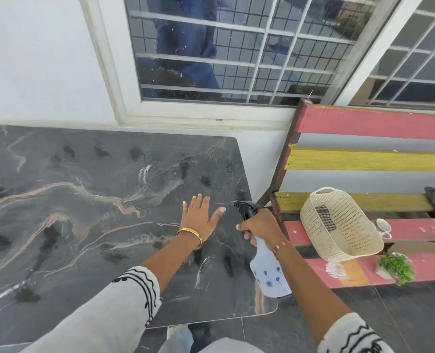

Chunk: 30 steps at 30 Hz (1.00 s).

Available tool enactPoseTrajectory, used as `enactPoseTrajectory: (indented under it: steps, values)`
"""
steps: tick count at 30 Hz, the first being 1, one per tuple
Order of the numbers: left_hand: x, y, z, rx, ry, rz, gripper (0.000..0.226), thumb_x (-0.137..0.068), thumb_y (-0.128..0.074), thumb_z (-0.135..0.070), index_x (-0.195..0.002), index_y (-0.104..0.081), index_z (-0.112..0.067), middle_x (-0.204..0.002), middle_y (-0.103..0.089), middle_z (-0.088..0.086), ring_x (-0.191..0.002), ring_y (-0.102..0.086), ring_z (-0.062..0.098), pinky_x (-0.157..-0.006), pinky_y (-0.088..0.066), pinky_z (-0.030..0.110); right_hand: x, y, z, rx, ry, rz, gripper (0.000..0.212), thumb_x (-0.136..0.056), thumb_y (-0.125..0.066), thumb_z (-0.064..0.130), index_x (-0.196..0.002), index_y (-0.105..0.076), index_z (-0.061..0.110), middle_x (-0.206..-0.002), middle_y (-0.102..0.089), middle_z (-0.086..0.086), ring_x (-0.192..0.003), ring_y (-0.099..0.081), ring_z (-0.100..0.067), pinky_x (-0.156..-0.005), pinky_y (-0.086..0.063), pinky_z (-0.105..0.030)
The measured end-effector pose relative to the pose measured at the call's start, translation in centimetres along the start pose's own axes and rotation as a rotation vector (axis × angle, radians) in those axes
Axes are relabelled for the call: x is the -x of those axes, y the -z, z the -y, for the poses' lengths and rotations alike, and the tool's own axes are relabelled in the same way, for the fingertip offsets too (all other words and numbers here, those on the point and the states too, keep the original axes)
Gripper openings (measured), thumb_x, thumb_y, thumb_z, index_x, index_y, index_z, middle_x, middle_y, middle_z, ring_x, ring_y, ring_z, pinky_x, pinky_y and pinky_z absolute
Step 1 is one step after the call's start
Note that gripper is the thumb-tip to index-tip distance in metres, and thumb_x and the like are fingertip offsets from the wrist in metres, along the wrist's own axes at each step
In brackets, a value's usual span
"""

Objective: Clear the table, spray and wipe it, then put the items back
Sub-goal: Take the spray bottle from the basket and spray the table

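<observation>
I'm holding the spray bottle [267, 266] over the right edge of the dark marble table [84, 200], just right of my left hand [198, 217]. My right hand [261, 226] is gripping its neck at the black trigger, while my left is stretching out flat, fingers spread, over the tabletop

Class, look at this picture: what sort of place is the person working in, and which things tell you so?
Probably a home porch or veranda. A barred window sits in a white wall behind the marble-patterned table, and a painted slatted bench beside it holds a woven basket.
</observation>
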State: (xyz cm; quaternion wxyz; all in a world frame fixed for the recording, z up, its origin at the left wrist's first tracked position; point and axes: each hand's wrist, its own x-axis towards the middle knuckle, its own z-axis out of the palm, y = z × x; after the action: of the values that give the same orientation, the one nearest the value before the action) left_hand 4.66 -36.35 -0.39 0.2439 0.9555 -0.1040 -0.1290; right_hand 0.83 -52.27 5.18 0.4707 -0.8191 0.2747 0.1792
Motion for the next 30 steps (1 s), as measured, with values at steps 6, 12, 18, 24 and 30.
enactPoseTrajectory:
  steps: [6, 12, 18, 24, 30]
  values:
    - [2.1, -2.9, -4.5, 0.056, 0.076, -0.044, 0.067, -0.093, -0.022, -0.054, -0.145, -0.020, -0.012, -0.156, -0.014, 0.010, -0.146, -0.005, 0.023, -0.119, 0.003, 0.044, 1.1, 4.1, -4.2, -0.016, 0.089, 0.017, 0.017, -0.075, -0.074, 0.009, -0.067, -0.061, 0.003, -0.062, -0.065, -0.011, -0.031, -0.047, -0.012, -0.045, -0.044, -0.022]
    - [3.9, -6.7, -10.3, 0.053, 0.085, -0.055, 0.066, -0.093, -0.023, -0.053, -0.145, -0.021, -0.012, -0.156, -0.015, 0.011, -0.146, -0.006, 0.024, -0.118, 0.003, 0.044, 1.7, 9.2, -8.5, -0.113, 0.190, 0.002, 0.016, -0.076, -0.076, 0.013, -0.078, -0.064, 0.003, -0.071, -0.066, -0.010, -0.048, -0.054, -0.020, -0.043, -0.046, -0.020]
    - [5.2, -11.6, -17.2, 0.028, 0.015, -0.029, 0.064, -0.094, -0.024, -0.051, -0.143, -0.024, -0.011, -0.154, -0.020, 0.009, -0.145, -0.011, 0.023, -0.119, 0.001, 0.045, 2.9, 14.7, -12.9, -0.233, 0.233, -0.074, 0.017, -0.080, -0.072, 0.017, -0.081, -0.066, 0.001, -0.071, -0.066, -0.012, -0.035, -0.052, -0.013, -0.049, -0.047, -0.020]
    - [3.9, -15.2, -23.8, 0.023, -0.093, 0.033, 0.064, -0.094, -0.024, -0.051, -0.145, -0.022, -0.012, -0.155, -0.021, 0.007, -0.145, -0.011, 0.020, -0.118, 0.001, 0.043, 2.3, 20.7, -16.6, -0.437, 0.237, -0.204, 0.004, -0.081, -0.068, 0.008, -0.079, -0.066, 0.010, -0.067, -0.060, 0.001, -0.060, -0.054, -0.010, -0.049, -0.041, -0.002]
    - [0.3, -18.3, -28.8, 0.003, -0.177, 0.128, 0.055, -0.097, -0.032, -0.037, -0.145, -0.022, -0.012, -0.155, -0.021, 0.007, -0.145, -0.011, 0.022, -0.118, -0.001, 0.044, -1.5, 26.2, -19.0, -0.608, 0.184, -0.345, 0.005, -0.088, -0.061, 0.006, -0.084, -0.059, 0.008, -0.062, -0.056, 0.003, -0.058, -0.050, -0.005, -0.055, -0.042, -0.011]
